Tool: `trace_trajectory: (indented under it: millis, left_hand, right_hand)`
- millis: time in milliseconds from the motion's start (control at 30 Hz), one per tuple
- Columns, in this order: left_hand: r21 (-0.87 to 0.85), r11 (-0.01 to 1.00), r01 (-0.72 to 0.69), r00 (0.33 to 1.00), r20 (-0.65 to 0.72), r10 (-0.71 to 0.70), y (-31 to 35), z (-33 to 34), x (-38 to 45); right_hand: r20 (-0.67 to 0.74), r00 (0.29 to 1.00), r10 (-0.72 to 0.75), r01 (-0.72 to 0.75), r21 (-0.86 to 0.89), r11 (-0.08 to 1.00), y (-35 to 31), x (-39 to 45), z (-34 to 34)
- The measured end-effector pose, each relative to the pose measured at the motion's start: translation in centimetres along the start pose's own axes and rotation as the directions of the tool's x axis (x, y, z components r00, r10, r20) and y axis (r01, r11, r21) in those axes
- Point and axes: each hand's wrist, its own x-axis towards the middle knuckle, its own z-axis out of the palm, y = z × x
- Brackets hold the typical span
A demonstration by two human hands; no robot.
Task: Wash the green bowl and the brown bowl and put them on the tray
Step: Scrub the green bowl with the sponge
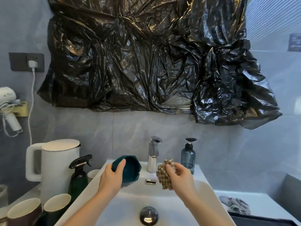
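- The left hand grips the green bowl by its rim, over the sink, so drips should fall in.
- The bowl is tipped with its open side toward the right hand, probably so it can be wiped inside.
- The right hand pinches a checked cloth, just beside the bowl, not touching.
- The tap stands behind and between the hands.
- A dark tray edge shows at lower right.
- I cannot see a brown bowl for sure.

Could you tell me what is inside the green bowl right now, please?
The green bowl, held tilted over the sink by the left hand, shows only a dark bare inner wall. The thumb and near rim cover part of the inside, so residue or water there cannot be seen.
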Motion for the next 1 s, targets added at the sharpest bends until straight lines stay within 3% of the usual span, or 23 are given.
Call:
trace_trajectory:
  millis: [167, 333, 533, 667, 833, 1000]
  left_hand:
    - [-0.157, 0.964, 0.214, 0.97, 0.148, -0.191, -0.1, 4.1, -0.5]
    - [-0.221, 0.92, 0.324, 0.927, 0.271, -0.261, -1.6, 5.3, -1.2]
    - [-0.256, 0.907, 0.336, 0.923, 0.279, -0.263, -2.5, 5.5, -1.3]
    - [-0.256, 0.919, 0.3, 0.933, 0.28, -0.226, -2.5, 5.6, -1.6]
    - [-0.262, 0.926, 0.272, 0.931, 0.313, -0.185, -2.1, 5.6, -2.2]
    - [-0.251, 0.937, 0.242, 0.926, 0.348, -0.146, -1.9, 5.6, -2.6]
  right_hand:
    - [0.033, 0.999, -0.005, 0.005, -0.014, 1.0, 0.4, -0.4, 0.1]
    - [0.081, 0.995, -0.055, 0.057, -0.021, 0.998, 0.8, -0.4, 0.6]
    - [0.146, 0.985, -0.088, 0.099, -0.071, 0.992, 1.6, -0.2, 1.7]
    - [0.198, 0.968, -0.153, 0.193, -0.202, 0.96, 1.9, -0.5, 2.1]
    - [0.245, 0.935, -0.256, 0.347, -0.484, 0.803, 1.7, -0.8, 2.5]
    - [0.285, 0.888, -0.36, 0.459, -0.552, 0.697, 1.3, -1.2, 2.9]
